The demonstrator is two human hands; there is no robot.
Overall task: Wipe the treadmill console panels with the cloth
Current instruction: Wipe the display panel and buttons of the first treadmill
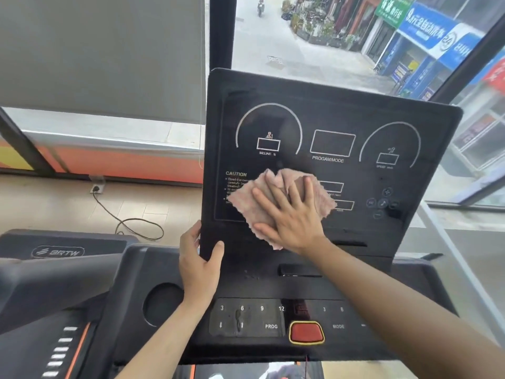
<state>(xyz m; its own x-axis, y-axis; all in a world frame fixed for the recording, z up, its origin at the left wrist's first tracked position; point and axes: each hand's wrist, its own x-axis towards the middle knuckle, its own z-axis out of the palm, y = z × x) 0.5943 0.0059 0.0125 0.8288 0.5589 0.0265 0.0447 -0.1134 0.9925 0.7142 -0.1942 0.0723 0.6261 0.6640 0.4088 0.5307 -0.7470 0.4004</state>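
Observation:
The black upright display panel [328, 110] of the treadmill console fills the middle of the head view, with dial outlines and a CAUTION text. My right hand [289, 214] lies flat, fingers spread, pressing a pinkish cloth [246, 199] against the panel's lower middle, over part of the CAUTION text. My left hand [198, 262] grips the panel's lower left edge, thumb on the front face. Below sits the lower button panel [246, 317] with numbers, PROG, MODE and a red stop button [306, 331].
A round cup holder [161, 303] is set in the console left of the buttons. Another treadmill [54, 253] stands to the left. A power cable [131, 222] runs across the wooden floor. Windows behind the console look onto a street.

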